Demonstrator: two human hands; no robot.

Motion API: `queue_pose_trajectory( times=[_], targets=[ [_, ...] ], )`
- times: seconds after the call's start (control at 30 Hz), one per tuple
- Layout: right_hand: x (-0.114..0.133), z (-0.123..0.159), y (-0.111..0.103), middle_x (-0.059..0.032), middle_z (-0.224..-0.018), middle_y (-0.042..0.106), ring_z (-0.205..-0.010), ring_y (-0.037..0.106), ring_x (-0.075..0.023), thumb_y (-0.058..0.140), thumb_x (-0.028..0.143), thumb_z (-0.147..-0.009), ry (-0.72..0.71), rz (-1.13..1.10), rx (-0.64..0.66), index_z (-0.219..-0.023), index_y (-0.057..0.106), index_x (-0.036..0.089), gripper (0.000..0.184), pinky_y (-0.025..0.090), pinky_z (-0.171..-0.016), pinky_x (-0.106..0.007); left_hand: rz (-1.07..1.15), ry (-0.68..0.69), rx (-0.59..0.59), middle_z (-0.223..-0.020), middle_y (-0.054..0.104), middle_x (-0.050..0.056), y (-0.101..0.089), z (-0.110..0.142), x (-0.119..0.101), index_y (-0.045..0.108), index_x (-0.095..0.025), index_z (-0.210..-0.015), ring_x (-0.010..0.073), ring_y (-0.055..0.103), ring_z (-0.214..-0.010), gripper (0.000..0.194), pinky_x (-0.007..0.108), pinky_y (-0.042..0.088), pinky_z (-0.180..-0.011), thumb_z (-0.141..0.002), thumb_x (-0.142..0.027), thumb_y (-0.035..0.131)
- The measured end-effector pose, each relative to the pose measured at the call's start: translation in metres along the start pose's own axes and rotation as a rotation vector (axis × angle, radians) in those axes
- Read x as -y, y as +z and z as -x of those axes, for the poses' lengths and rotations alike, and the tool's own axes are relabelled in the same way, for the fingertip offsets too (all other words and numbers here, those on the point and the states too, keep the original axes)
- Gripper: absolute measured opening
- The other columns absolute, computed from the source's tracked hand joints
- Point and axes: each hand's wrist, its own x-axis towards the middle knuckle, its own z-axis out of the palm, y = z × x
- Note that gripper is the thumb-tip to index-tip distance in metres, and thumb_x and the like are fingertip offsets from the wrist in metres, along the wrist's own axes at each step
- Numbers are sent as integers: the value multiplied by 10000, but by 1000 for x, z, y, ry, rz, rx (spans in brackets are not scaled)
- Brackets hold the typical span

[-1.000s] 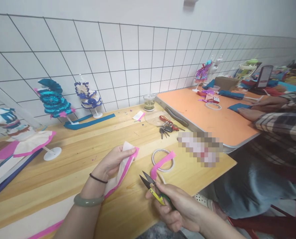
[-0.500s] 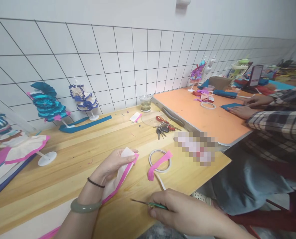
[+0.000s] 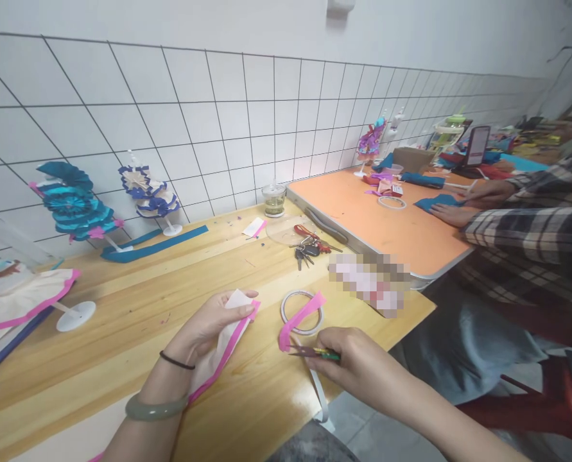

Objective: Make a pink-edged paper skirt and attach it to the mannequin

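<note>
With 12 o'clock pointing up the view, the right hand [image 3: 357,366] is clenched round a pair of snips [image 3: 321,353], whose dark blades point to 9 o'clock and reach the lower end of a pink strip [image 3: 301,319]. That pink strip lies across a tape roll [image 3: 282,308] on the wooden table [image 3: 180,282], its long axis running from about half past one to half past seven, so its middle sits at 11 o'clock from the right fingers. The blades overlap its near end in the view, though whether they touch it, or merely pass above, is hard to tell. The right hand is clearly the nearer; the left hand [image 3: 211,324] is apart from it, toward 9 o'clock, its thumb and fingers pinching the end of a white strip [image 3: 222,350] edged in pink. From that pinch the white strip trails toward 7 o'clock, beside and partly behind the left forearm. A pale tape tail [image 3: 320,391] runs from beside the right fingers toward 5 o'clock, to the table's edge. Keys [image 3: 308,251] lie near the tape roll, at 12 o'clock from it.
</note>
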Motion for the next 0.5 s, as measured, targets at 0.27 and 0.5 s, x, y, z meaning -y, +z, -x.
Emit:
queue_pose_trajectory(
  times=[0.27, 0.5],
  targets=[
    [-23, -19, 5, -67, -902, 608, -710, 588, -150, 435, 95, -818, -93, 432, -74, -1010, 583, 199, 265, 391, -603, -248, 22, 0, -20, -742, 649, 40, 0, 0, 1, 645, -140, -1004, 158, 572, -686, 543, 252, 409, -658, -531, -365, 787],
    [-32, -46, 6, -86, -951, 626, -765, 595, -179, 398, 70, -835, -103, 525, -110, -1088, 562, 183, 322, 373, -599, -259, 29, -10, -17, -752, 643, 23, -3, -4, 5, 646, -151, -1000, 145, 564, -696, 509, 234, 394, -668, -553, -355, 782]
  ],
)
